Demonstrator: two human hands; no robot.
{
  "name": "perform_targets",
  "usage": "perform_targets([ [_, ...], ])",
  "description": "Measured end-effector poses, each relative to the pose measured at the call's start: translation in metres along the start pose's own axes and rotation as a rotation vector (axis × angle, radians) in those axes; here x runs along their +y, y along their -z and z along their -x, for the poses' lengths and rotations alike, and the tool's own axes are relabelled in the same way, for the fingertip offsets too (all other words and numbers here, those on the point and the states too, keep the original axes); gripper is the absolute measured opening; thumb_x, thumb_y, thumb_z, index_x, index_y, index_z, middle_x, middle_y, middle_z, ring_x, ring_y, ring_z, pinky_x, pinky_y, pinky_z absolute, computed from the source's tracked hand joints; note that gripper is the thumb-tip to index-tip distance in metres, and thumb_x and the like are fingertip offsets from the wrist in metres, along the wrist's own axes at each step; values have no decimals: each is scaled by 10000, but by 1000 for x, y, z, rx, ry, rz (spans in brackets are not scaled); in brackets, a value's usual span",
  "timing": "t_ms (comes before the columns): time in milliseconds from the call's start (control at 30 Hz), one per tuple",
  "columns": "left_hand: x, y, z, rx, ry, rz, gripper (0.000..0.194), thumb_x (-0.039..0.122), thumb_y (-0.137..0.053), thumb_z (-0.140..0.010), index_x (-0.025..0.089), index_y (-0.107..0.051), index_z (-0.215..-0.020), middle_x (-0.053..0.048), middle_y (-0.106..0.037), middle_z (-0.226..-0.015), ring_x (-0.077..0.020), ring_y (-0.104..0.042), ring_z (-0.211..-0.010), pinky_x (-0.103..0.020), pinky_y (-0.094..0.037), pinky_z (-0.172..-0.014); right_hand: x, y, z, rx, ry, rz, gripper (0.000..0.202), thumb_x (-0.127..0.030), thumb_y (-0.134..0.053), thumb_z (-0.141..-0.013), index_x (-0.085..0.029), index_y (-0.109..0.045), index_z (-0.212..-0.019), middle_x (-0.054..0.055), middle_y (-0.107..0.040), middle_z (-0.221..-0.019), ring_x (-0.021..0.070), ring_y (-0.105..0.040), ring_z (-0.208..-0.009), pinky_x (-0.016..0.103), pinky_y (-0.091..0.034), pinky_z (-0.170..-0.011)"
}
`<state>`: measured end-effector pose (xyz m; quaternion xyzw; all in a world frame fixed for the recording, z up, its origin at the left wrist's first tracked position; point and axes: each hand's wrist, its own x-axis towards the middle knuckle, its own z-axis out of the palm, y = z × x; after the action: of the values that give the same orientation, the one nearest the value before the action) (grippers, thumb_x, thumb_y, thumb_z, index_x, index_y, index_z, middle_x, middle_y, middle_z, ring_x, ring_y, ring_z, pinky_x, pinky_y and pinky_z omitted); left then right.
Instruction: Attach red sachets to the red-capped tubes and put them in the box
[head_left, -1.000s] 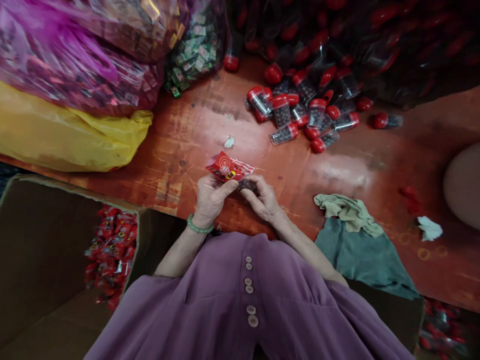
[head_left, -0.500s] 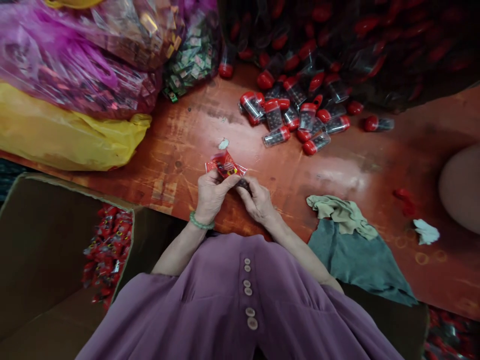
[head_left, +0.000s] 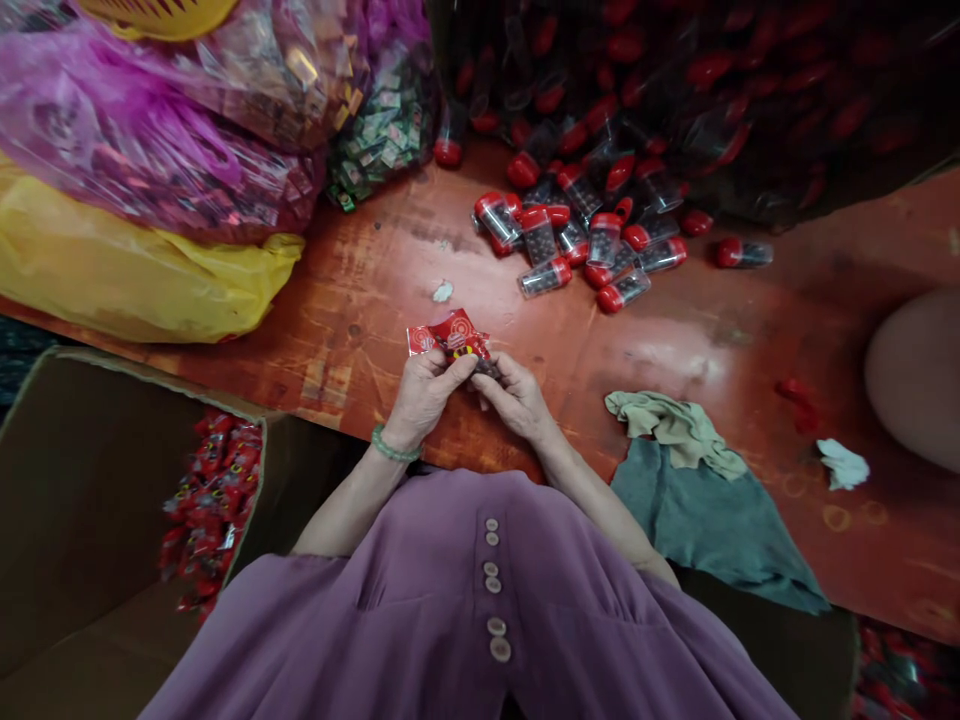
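My left hand (head_left: 421, 395), with a green bead bracelet at the wrist, pinches a small red printed packet (head_left: 459, 328) with pale ring patterns and a yellow spot. My right hand (head_left: 519, 398) is closed on the packet's near right side, where a dark, see-through part shows between the fingers of both hands. What fills that part is too small to make out. Both hands are close together, just above the red table (head_left: 360, 330) in front of my body. Beyond them lies a pile of clear tubes with red caps (head_left: 546, 277), dark beads inside.
Plastic bags of small wrapped pieces (head_left: 262, 180) and a yellow bag (head_left: 142, 270) stand at the left. A cardboard box (head_left: 296, 440) with red packets (head_left: 214, 500) is below. Cloths (head_left: 712, 510), a white scrap (head_left: 843, 464) and a rounded pale object (head_left: 919, 375) lie right.
The red packet has turned in my fingers, so its ring-patterned face shows more. My right fingers have closed in nearer to the left. The whole view has shifted slightly.
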<state>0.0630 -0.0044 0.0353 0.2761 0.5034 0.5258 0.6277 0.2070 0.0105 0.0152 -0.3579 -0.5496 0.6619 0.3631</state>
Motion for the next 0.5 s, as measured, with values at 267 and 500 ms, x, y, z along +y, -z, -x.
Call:
perform_targets([
  [267, 6, -7, 12, 120, -72, 200, 337, 460, -866, -657, 173, -773, -807, -40, -760, -792, -141, -670, -692, -272, -534, -716, -7, 2, 3, -55, -67, -96, 340, -481, -683, -859, -209, -524, -985, -50, -631, -756, 48, -527, -505, 192, -445, -505],
  [500, -5, -5, 23, 99, -76, 44, 264, 407, -825, -715, 165, -785, -814, -25, -756, -763, -127, -648, -682, -240, -526, -682, -13, 0, 3, -26, -86, -166, 366, -397, -794, -762, -222, -497, -884, -87, -626, -682, 59, -572, -506, 192, -503, -518],
])
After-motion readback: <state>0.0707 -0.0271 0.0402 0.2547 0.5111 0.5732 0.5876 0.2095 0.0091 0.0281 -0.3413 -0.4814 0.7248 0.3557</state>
